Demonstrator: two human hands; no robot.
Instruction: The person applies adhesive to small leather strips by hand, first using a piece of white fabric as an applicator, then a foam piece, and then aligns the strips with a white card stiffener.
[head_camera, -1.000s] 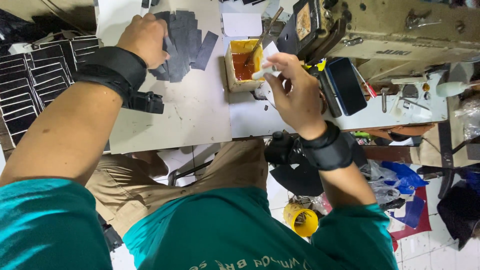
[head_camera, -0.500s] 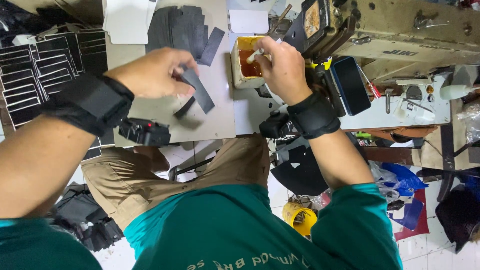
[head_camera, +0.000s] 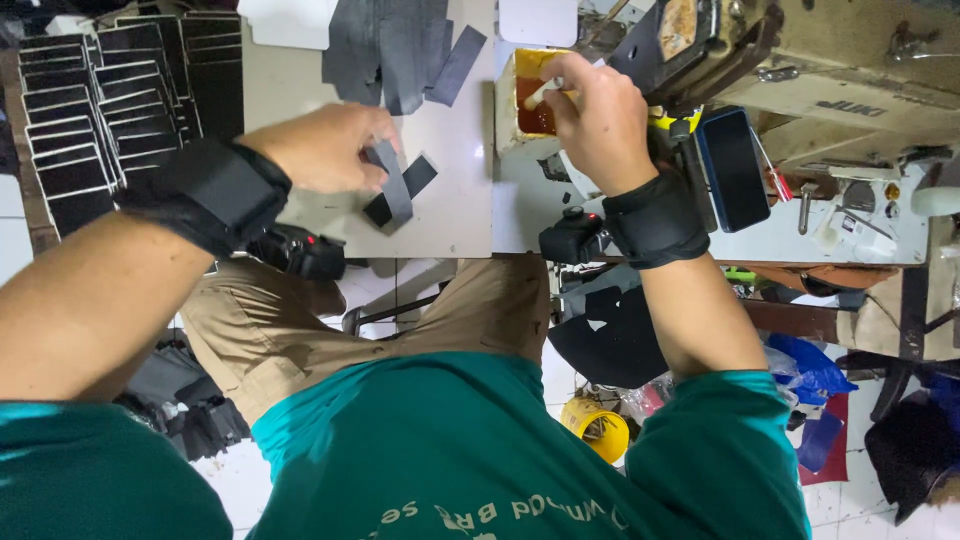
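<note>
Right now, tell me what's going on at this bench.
A person seated at a white worktable holds a grey strip with the left hand. The right hand dips a pale stick into an open tub of orange-brown paste. More grey pieces lie further back.

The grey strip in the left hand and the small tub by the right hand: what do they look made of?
The grey strip, pinched by the left hand, looks like thin leather or a synthetic sheet: matte, flat, clean-cut edges; which of the two cannot be told. The small tub, where the right hand dips a pale stick, looks like yellowed plastic, smeared with orange-brown paste, likely glue.
</note>
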